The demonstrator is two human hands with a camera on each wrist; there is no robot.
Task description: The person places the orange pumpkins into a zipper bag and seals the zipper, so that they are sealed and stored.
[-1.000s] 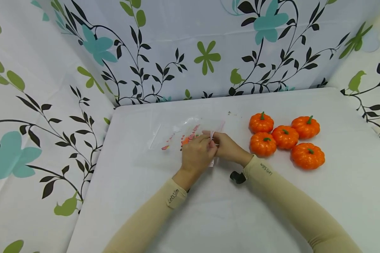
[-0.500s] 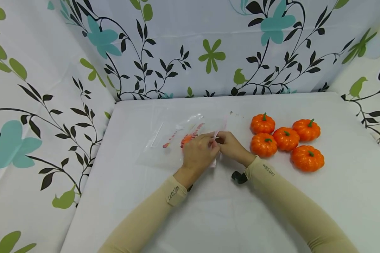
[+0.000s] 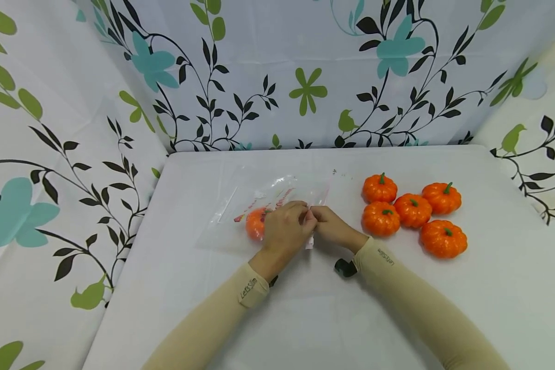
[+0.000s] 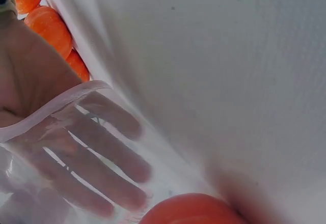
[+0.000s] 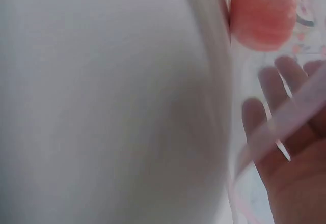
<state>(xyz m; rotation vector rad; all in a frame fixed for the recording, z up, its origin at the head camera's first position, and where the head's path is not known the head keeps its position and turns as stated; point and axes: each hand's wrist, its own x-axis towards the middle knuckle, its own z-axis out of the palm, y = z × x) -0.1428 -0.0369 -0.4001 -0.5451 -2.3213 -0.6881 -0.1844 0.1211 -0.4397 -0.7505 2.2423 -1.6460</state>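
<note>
A clear zip bag (image 3: 226,218) with red print lies on the table, an orange mini pumpkin (image 3: 255,224) inside it. Just right of that pumpkin, my left hand (image 3: 284,226) pinches the bag's right-hand edge. My right hand (image 3: 335,226) meets it there, holding the same edge from the other side. Through the film in the left wrist view, several fingers (image 4: 109,155) of the right hand extend behind the pinkish edge strip. The right wrist view shows the strip crossing these fingers, with the bagged pumpkin (image 5: 262,12) beyond them. Fingertips at the pinch are partly hidden.
Several loose orange pumpkins (image 3: 413,210) with green stems sit clustered right of the hands. A black wrist camera (image 3: 345,267) hangs below the right cuff. White curtains (image 3: 259,67) with leaf and flower prints stand behind and beside the white table (image 3: 203,308).
The pumpkin in the bag now shows more fully, left of my left hand. Both hands stay together at the bag's edge, shifting only slightly, and the head view has moved a little.
</note>
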